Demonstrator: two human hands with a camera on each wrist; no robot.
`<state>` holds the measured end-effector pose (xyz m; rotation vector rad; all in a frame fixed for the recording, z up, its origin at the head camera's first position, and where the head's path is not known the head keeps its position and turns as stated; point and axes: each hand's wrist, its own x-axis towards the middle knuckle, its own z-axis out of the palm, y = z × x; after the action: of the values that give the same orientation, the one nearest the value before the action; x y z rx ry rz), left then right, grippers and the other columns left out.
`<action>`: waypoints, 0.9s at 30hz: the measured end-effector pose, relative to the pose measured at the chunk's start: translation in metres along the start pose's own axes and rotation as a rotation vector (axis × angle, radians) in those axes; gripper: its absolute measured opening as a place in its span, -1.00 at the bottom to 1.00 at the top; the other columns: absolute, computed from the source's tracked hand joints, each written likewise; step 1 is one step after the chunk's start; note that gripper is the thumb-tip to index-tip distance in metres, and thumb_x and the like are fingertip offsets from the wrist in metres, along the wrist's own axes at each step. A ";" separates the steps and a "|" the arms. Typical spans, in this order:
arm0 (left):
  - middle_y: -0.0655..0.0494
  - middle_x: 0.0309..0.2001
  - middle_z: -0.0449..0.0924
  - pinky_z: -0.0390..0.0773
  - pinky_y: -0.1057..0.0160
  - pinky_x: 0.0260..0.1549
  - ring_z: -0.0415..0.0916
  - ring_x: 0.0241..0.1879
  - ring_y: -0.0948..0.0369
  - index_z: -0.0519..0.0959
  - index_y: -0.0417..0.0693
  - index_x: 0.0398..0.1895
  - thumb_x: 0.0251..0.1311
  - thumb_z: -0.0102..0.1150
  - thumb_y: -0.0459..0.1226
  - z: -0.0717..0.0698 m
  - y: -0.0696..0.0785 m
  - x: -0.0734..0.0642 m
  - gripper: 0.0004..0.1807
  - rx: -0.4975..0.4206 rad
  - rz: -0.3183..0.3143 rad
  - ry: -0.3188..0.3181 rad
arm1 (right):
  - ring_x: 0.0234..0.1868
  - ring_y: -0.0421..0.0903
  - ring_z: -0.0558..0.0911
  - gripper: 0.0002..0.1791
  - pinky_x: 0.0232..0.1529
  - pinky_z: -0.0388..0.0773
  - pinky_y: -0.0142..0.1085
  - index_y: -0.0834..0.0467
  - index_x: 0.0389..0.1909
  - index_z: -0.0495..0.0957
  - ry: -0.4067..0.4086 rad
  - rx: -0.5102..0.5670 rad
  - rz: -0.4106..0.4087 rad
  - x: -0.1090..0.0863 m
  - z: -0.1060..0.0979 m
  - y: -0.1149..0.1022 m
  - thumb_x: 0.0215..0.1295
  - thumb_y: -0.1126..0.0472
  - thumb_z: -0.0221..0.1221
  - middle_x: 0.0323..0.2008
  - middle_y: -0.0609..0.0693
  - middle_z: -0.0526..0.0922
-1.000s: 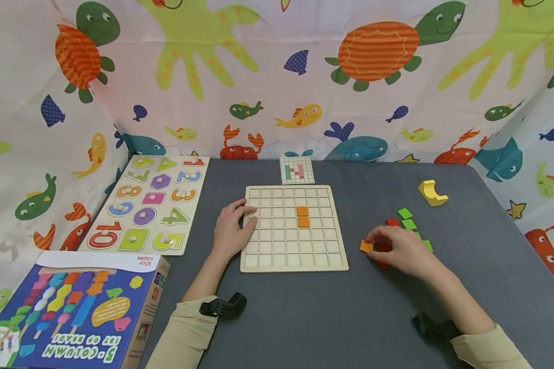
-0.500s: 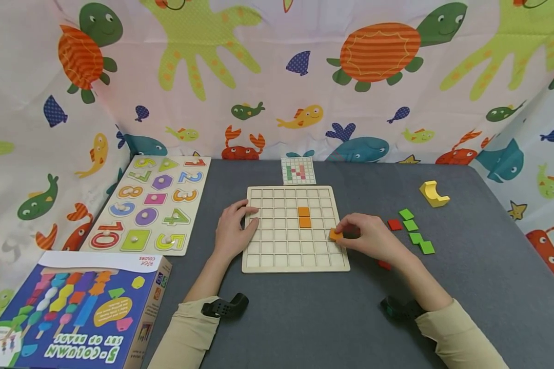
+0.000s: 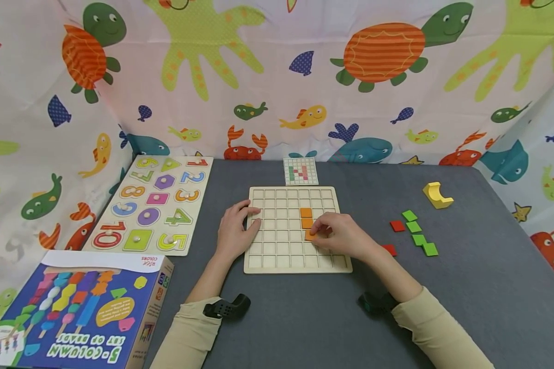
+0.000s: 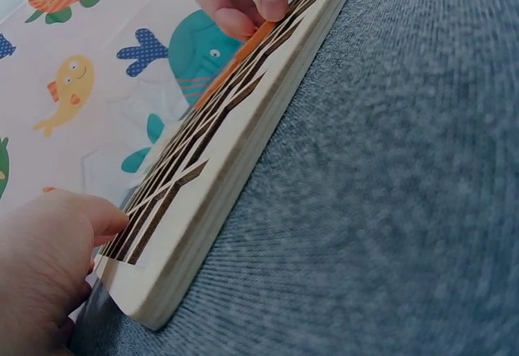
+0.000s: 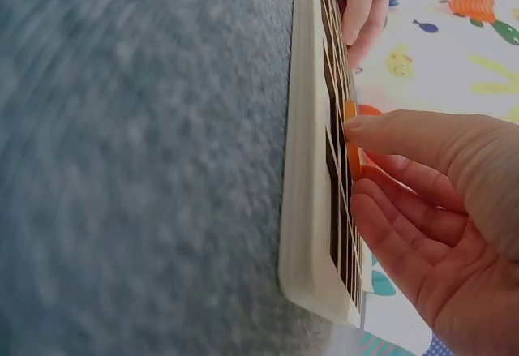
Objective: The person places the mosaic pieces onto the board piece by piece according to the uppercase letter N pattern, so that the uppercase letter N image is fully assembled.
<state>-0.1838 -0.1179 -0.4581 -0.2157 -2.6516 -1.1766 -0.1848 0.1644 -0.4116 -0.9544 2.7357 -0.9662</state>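
A wooden grid board (image 3: 268, 263) lies on the table. Two orange square tiles (image 3: 306, 212) sit in its cells, one below the other. Directly below them, my right hand (image 3: 341, 236) pinches a third orange tile (image 3: 308, 236) between thumb and fingers, right at the grid. In the right wrist view this orange tile (image 5: 353, 157) stands partly behind the thumb. My left hand (image 3: 234, 228) rests on the board's left edge, thumb and fingertips on the rim. The left wrist view shows its thumb (image 4: 101, 220) over the grid's border.
Green tiles (image 3: 418, 240) and red tiles (image 3: 397, 226) lie right of the board, near a yellow arch block (image 3: 437, 196). A small pattern card (image 3: 301, 174) stands behind the board. At left are a number puzzle (image 3: 150, 205) and a blue toy box (image 3: 87, 307).
My right hand has carried the orange tile leftward from the loose tiles onto the board, below the two orange ones. My left hand has stayed at the board's edge.
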 end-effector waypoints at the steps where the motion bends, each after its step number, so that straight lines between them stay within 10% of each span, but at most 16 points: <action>1: -0.03 0.29 0.41 0.15 -0.19 0.27 0.23 0.33 -0.04 0.68 -0.03 -0.02 0.27 0.18 -0.21 0.000 0.000 0.000 -0.73 -0.002 -0.001 0.000 | -0.28 -0.19 0.59 -0.83 -0.19 0.59 -0.27 0.09 -0.28 0.67 -0.001 0.001 0.001 0.000 0.000 -0.001 0.08 0.28 0.39 -0.30 -0.13 0.65; 16: -0.04 0.29 0.42 0.18 -0.25 0.23 0.24 0.32 -0.06 0.68 -0.04 -0.03 0.24 0.21 -0.20 0.004 0.004 0.000 -0.73 -0.003 0.016 0.009 | -0.22 -0.14 0.62 -0.85 -0.13 0.63 -0.21 0.12 -0.24 0.69 0.038 0.056 0.011 -0.010 -0.005 -0.002 0.14 0.30 0.35 -0.25 -0.09 0.67; 27: -0.08 0.29 0.41 0.16 -0.23 0.25 0.24 0.32 -0.09 0.67 -0.06 -0.02 0.27 0.19 -0.23 0.000 0.001 -0.002 -0.74 -0.003 0.029 0.016 | -0.21 -0.17 0.63 -0.81 -0.13 0.63 -0.18 0.09 -0.16 0.68 0.079 0.012 0.120 -0.053 -0.033 0.022 0.19 0.24 0.35 -0.21 -0.11 0.67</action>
<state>-0.1816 -0.1173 -0.4577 -0.2436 -2.6247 -1.1680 -0.1633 0.2265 -0.4050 -0.7562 2.8105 -1.0185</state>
